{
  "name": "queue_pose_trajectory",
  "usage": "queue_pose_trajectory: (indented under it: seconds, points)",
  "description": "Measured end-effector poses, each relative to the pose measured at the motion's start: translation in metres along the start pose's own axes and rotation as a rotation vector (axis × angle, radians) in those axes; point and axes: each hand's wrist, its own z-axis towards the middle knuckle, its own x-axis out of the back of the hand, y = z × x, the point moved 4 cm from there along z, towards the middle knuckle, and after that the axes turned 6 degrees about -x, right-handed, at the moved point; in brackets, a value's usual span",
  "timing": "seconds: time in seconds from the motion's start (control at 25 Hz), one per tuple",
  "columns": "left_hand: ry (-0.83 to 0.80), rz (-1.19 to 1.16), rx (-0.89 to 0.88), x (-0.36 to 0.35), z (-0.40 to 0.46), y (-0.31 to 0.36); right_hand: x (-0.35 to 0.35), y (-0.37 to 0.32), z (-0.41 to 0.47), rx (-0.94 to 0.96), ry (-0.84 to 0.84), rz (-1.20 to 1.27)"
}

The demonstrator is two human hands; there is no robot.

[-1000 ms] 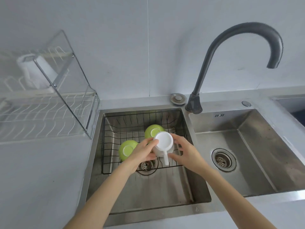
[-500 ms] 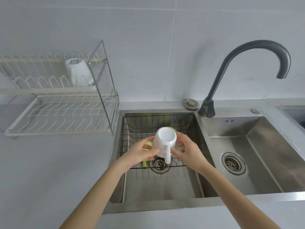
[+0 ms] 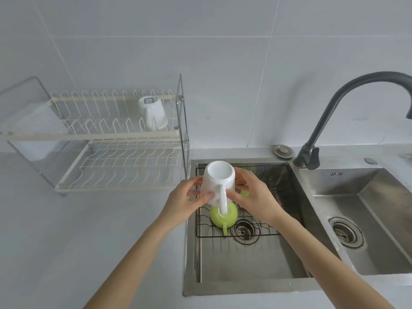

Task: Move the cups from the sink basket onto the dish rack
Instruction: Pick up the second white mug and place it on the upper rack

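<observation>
I have both hands on one white cup [image 3: 219, 182], bottom up above the sink basket [image 3: 287, 192]: my left hand [image 3: 186, 202] pinches its side, my right hand [image 3: 254, 197] presses the other. Below sit two green cups [image 3: 224, 216]; one is mostly hidden. At ten o'clock, the dish rack [image 3: 116, 134] carries one white cup [image 3: 152, 112].

A white mug [image 3: 219, 182] is held upside down above the wire sink basket [image 3: 287, 197], base toward the camera and its handle pointing down. An upturned green cup [image 3: 224, 216] sits in the basket beneath it; a second green cup [image 3: 244, 193] barely shows. Another white mug [image 3: 153, 112] stands inverted on the upper tier of the dish rack [image 3: 116, 134]
</observation>
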Motion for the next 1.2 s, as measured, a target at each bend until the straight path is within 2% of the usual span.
queue_pose_trajectory:
  seconds: [0.24,0.44,0.8,1.0,1.2]
  points:
    - [0.038,-0.058,-0.088,0.074,0.006,0.008,-0.024,-0.063,0.019,0.05,0.015,0.049]
    - [0.049,-0.001,-0.217,0.136,0.013,0.017,-0.044,-0.118,0.042,0.116,0.048,0.078]
    - [0.115,0.007,-0.317,0.24,0.046,0.033,-0.066,-0.216,0.098,0.188,0.02,0.071]
    - [0.111,0.07,-0.31,0.29,0.082,0.029,-0.087,-0.25,0.144,0.181,0.017,0.046]
    - [0.049,0.154,-0.22,0.32,0.118,0.002,-0.116,-0.259,0.19,0.135,-0.014,-0.052]
